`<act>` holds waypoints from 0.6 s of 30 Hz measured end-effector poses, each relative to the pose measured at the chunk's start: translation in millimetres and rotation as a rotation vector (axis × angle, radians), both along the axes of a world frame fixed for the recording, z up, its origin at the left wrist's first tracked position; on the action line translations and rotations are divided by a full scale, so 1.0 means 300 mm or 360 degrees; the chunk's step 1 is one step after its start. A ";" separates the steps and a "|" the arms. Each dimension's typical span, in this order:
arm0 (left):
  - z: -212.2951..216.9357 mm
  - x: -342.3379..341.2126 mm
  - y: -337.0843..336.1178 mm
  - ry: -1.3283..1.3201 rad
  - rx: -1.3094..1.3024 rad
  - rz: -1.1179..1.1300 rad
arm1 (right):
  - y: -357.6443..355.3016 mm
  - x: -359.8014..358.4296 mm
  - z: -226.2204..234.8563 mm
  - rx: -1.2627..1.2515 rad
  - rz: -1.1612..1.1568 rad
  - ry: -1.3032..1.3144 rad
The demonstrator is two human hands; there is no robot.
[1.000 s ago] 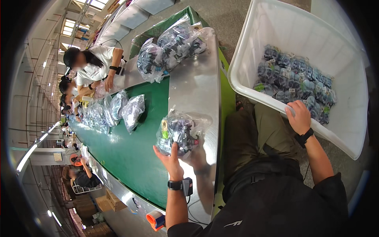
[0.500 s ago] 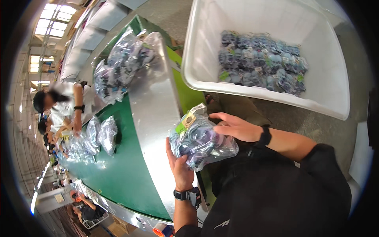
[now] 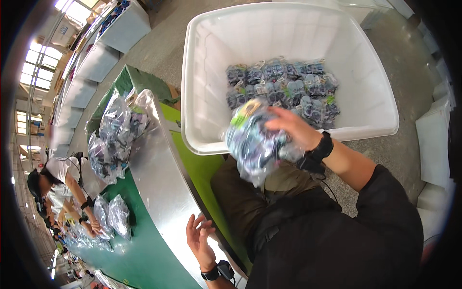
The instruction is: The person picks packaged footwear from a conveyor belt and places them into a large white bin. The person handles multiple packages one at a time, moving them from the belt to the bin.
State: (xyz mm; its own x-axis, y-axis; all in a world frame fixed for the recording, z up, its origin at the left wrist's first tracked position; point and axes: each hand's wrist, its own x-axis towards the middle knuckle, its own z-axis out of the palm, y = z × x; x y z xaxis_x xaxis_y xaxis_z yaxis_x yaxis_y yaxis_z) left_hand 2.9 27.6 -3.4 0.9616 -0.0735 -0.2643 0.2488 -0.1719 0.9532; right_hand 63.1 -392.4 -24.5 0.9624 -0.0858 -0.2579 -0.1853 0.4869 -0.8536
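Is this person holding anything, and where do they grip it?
The right hand holds a clear plastic bag of bluish items near its upper right side in the picture. The left hand is open and empty.

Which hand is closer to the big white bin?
Right: the right hand holds a bag by the bin's near rim; the left hand is farther, by the metal tabletop.

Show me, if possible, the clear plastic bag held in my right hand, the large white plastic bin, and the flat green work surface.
Held clear plastic bag point(image 3: 257, 144), head view: its visible middle.
Large white plastic bin point(image 3: 298, 33), head view: far inner wall.
Flat green work surface point(image 3: 137, 255), head view: bare part.
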 end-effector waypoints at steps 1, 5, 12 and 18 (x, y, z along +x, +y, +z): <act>-0.017 -0.002 0.011 0.0000 -0.0089 0.0092 | -0.049 0.018 0.001 -0.0051 -0.0083 -0.0004; -0.081 0.000 0.040 0.0030 -0.0151 0.0376 | -0.188 0.101 -0.034 -0.0377 -0.0464 -0.0003; -0.120 0.004 0.047 -0.0068 -0.0116 0.0403 | -0.287 0.250 -0.302 -0.0797 -0.0330 0.0094; -0.115 -0.002 0.049 -0.0111 -0.0202 0.0413 | -0.362 0.153 -0.428 -0.1901 0.0365 0.0526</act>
State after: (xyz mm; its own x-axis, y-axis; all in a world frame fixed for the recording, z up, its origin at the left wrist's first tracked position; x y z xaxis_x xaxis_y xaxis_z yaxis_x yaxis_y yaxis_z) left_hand 2.3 42.4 -37.9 0.9681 0.1492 -0.2015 0.2022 0.0105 0.9793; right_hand 109.0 -501.0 -152.8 0.8905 -0.2710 -0.3655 -0.4514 -0.6266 -0.6353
